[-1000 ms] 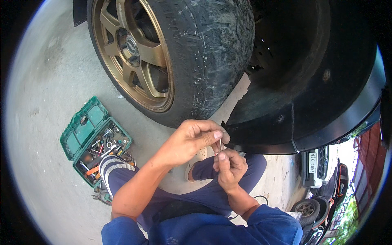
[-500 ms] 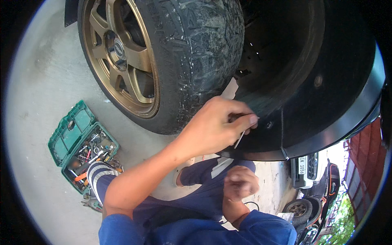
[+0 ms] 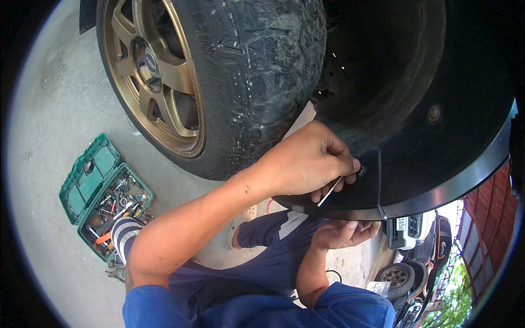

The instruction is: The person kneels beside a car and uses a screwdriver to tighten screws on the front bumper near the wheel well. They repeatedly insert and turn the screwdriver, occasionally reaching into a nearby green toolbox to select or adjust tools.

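My left hand [image 3: 314,161] is closed on a thin, light-coloured rod [image 3: 330,191] that sticks out below its fingers. Its thumb and fingertip press at a small round fastener [image 3: 361,170] in the black wheel-arch liner [image 3: 404,147]. Below the panel's curved edge [image 3: 361,214], my right hand [image 3: 342,234] is raised with fingers stretched and apart. Its fingertips are close to that edge; whether they touch it I cannot tell. Above my left forearm stands the car's tyre [image 3: 257,71] on a bronze wheel rim [image 3: 178,76].
An open green toolbox [image 3: 82,218] full of tools and small parts lies on the concrete floor [image 3: 49,136] at left. A second round fastener [image 3: 433,113] sits farther right in the liner. Parked vehicles, including a white one [image 3: 404,232], stand at lower right.
My left hand has moved slightly right, bringing its fingertips to the fastener with the rod still held. My right hand has risen toward the panel edge, its fingers now stretched. The view has shifted slightly.
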A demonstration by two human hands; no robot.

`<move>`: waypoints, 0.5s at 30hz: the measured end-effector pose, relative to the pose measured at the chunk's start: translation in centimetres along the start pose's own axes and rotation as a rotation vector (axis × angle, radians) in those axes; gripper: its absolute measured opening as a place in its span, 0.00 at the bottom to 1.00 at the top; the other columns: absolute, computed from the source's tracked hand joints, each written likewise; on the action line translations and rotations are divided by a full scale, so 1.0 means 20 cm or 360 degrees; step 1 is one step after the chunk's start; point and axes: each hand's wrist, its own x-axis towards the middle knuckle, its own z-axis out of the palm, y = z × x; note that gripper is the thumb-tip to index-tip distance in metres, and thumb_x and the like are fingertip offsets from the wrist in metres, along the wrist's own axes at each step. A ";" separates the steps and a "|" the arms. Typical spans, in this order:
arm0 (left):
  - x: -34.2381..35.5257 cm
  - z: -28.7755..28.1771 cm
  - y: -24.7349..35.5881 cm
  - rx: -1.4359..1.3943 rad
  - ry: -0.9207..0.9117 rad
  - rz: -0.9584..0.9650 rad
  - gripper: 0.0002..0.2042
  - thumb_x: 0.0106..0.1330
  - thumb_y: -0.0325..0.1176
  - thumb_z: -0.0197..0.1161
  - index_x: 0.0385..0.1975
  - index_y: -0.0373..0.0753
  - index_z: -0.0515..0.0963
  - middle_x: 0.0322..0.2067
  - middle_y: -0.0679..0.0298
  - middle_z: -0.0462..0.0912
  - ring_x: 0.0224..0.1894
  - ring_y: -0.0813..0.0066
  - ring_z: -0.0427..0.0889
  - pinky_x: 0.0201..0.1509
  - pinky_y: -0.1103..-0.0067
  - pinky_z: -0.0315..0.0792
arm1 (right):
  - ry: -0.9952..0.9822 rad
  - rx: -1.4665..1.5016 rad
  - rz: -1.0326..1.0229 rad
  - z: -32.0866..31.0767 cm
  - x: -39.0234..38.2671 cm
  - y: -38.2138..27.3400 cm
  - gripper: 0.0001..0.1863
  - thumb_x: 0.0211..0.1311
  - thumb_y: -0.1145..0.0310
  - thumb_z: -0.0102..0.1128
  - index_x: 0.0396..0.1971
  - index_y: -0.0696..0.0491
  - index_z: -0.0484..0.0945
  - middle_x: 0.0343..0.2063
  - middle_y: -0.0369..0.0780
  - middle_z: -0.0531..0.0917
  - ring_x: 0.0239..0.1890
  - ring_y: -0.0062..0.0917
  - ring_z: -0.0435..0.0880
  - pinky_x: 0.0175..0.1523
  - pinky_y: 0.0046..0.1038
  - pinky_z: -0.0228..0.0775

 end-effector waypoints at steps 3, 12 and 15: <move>0.01 0.00 0.01 -0.0006 0.0000 -0.0023 0.14 0.70 0.34 0.64 0.28 0.29 0.85 0.17 0.64 0.80 0.13 0.81 0.76 0.17 0.83 0.67 | -0.0059 0.0008 -0.0099 0.01 0.00 0.00 0.34 0.61 0.66 0.54 0.67 0.55 0.57 0.60 0.50 0.69 0.61 0.39 0.73 0.68 0.43 0.68; 0.04 -0.01 0.08 0.0168 -0.0104 -0.0236 0.12 0.69 0.33 0.63 0.28 0.29 0.84 0.17 0.61 0.81 0.17 0.75 0.79 0.22 0.79 0.72 | -0.0038 0.0145 -0.0067 0.02 -0.01 0.02 0.34 0.60 0.68 0.54 0.68 0.55 0.57 0.61 0.50 0.69 0.62 0.39 0.72 0.71 0.43 0.64; 0.04 -0.01 0.06 0.0678 0.0015 0.0250 0.10 0.66 0.30 0.63 0.28 0.29 0.84 0.17 0.57 0.82 0.21 0.70 0.82 0.27 0.75 0.74 | 0.0028 0.0182 -0.0028 0.03 -0.01 0.02 0.36 0.59 0.70 0.53 0.69 0.55 0.56 0.62 0.50 0.69 0.65 0.40 0.71 0.73 0.45 0.62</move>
